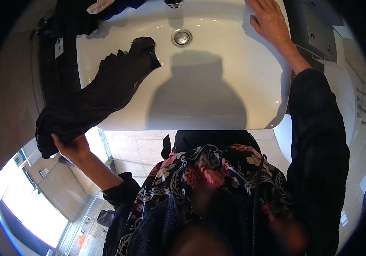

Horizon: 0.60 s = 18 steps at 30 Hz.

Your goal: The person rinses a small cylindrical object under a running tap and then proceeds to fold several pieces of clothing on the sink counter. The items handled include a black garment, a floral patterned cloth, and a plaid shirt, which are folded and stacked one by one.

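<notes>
My left hand [74,148] grips one end of a black garment [109,80] beyond the left front corner of a white washbasin [119,118]. The cloth stretches over the basin's edge, and its far end lies inside the bowl, left of the metal drain plug [182,37]. At the basin's right rear side, my right hand [269,22] reaches forward over the rim with nothing seen in it. Its thumb stands apart from the fingers, and the picture's top edge cuts off the fingertips.
A chrome tap [174,3] stands at the back of the basin. More dark cloth [74,19] is heaped at the left rear corner, with a pale piece [99,5] on top. To the right are a bathtub [343,92] and grey drawers [317,28]. A glass shower screen [83,208] is at lower left.
</notes>
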### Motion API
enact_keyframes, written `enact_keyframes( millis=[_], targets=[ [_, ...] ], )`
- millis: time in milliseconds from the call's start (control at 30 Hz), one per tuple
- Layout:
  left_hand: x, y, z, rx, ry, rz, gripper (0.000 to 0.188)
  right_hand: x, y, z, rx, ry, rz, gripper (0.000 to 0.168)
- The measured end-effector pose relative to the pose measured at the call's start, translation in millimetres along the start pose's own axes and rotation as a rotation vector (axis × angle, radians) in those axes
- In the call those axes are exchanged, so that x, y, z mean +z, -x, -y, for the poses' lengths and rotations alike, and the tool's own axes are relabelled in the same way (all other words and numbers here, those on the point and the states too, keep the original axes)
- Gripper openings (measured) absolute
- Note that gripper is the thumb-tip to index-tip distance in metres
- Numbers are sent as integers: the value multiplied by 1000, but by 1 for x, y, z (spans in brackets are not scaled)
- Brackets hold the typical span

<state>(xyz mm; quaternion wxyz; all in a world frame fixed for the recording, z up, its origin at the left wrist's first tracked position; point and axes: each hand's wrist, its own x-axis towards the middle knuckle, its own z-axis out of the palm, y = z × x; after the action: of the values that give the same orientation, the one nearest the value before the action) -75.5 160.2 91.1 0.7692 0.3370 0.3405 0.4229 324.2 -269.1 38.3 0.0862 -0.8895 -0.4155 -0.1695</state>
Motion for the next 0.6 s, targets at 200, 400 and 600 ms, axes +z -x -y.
enact_keyframes(
  millis=[200, 400, 600],
  targets=[
    [-16, -8, 5, 62, -71, -74, 69, 1, 1, 1, 9, -6, 11, 75],
    [15, 14, -20, 266, -193, -104, 59, 5, 0, 3, -1, 4, 0, 75],
    [11, 11, -29, 322, -208, -164, 60, 5, 3, 1, -9, 25, -11, 76]
  ],
)
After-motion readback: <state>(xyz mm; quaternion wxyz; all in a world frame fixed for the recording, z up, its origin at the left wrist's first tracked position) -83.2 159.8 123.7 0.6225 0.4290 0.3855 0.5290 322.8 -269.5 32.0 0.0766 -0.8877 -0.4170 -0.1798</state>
